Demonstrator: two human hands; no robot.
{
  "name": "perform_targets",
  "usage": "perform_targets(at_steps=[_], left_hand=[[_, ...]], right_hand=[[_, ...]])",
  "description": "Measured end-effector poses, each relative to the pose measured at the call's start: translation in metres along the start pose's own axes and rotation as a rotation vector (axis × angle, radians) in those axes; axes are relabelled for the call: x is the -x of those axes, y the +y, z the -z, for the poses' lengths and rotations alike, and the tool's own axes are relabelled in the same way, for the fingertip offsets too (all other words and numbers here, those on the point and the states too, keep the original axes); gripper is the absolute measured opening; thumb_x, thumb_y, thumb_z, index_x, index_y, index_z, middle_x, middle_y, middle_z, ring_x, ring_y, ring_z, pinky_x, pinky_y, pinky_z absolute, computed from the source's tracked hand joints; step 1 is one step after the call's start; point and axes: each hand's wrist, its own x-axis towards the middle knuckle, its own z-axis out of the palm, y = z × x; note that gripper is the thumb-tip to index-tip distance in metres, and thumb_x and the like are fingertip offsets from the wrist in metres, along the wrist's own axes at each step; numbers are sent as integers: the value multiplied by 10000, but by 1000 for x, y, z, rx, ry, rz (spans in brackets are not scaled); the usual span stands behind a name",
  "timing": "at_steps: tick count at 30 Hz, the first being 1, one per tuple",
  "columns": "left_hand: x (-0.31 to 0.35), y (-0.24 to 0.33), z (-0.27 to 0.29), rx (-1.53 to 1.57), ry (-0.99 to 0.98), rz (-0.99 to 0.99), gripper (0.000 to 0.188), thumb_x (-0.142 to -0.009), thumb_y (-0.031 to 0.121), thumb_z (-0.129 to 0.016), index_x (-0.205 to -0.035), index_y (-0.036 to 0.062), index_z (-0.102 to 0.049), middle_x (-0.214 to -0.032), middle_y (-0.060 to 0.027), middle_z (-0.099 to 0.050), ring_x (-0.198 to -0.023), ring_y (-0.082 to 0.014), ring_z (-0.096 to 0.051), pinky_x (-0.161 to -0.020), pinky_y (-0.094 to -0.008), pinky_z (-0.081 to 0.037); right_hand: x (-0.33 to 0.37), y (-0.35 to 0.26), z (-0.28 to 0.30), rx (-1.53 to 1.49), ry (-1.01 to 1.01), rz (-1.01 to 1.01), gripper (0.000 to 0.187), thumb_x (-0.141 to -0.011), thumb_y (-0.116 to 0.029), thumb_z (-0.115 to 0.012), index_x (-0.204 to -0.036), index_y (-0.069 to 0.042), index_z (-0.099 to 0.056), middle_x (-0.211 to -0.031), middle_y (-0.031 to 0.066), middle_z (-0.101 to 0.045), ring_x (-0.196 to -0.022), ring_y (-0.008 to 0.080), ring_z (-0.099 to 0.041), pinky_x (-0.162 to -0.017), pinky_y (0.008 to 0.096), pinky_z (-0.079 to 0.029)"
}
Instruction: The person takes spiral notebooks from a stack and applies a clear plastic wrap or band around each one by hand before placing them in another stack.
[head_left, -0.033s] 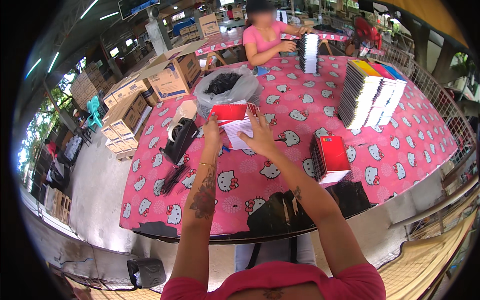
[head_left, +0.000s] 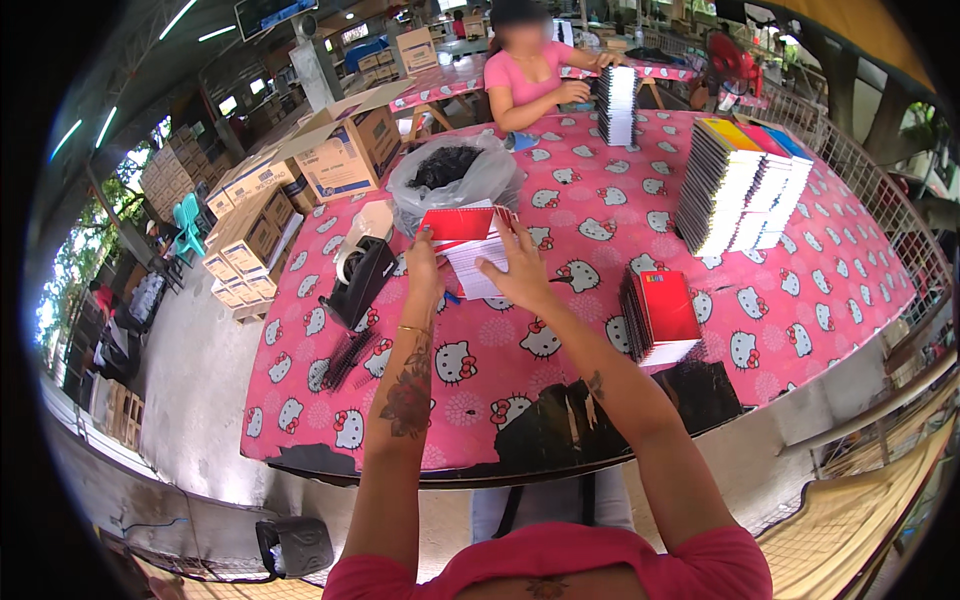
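A spiral notebook with a red cover (head_left: 456, 224) lies opened out between my hands, its lined white pages (head_left: 478, 268) fanned toward me. My left hand (head_left: 422, 262) grips its left edge, thumb on the red cover. On the other side my right hand (head_left: 520, 270) holds the right edge, fingers at the far end and thumb against the pages. A small blue object (head_left: 453, 297) shows just below the notebook, partly hidden. Left of my left hand stands a black tape dispenser (head_left: 364, 280). To the right of my right forearm is a short stack of red-covered spiral notebooks (head_left: 662, 315).
A plastic bag (head_left: 455, 185) with black contents sits beyond my hands. Black spiral coils (head_left: 348, 360) lie at left. Tall notebook stacks (head_left: 740, 190) stand at right. Across the pink table (head_left: 590, 345), a co-worker (head_left: 525, 85) handles another stack (head_left: 617, 108). Cardboard boxes (head_left: 345, 150) are at far left.
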Motion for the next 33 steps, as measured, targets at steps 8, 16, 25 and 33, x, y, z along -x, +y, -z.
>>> perform_targets(at_steps=[8, 16, 25, 33], left_hand=[[11, 10, -1, 56, -61, 66, 347, -872, 249, -696, -1145, 64, -587, -1041, -142, -645, -832, -297, -640, -801, -531, -548], [-3, 3, 9, 11, -97, 57, 400, -883, 228, -672, -1208, 63, -507, -1030, -138, -635, -814, -281, -642, -734, -470, -544], [-7, -2, 3, 7, -82, 28, 264, -881, 226, -682, -1077, 68, -602, -937, -116, -668, -766, -278, -673, -684, -472, -585], [4, -3, -1, 36, -95, 40, 329, -855, 244, -705, -1111, 86, -571, -932, -89, -647, -713, -252, -639, -651, -427, -568]], right_hand=[[1, 15, -12, -75, 37, -110, 846, -838, -564, -675, -1505, -130, -388, -1523, 259, -314, -1413, 427, -329, -1093, 521, -362], [14, 15, -3, 81, -46, -72, 796, -853, -641, -609, -1470, -160, -455, -1568, 268, -234, -1437, 401, -310, -1075, 649, -299], [12, 27, 2, -20, 3, -84, 722, -865, -641, -592, -1454, -237, -486, -1591, 190, -252, -1404, 420, -366, -1062, 661, -311], [20, 42, 11, -4, -52, -65, 682, -880, -588, -604, -1437, -206, -515, -1572, 202, -296, -1376, 437, -403, -1054, 655, -335]])
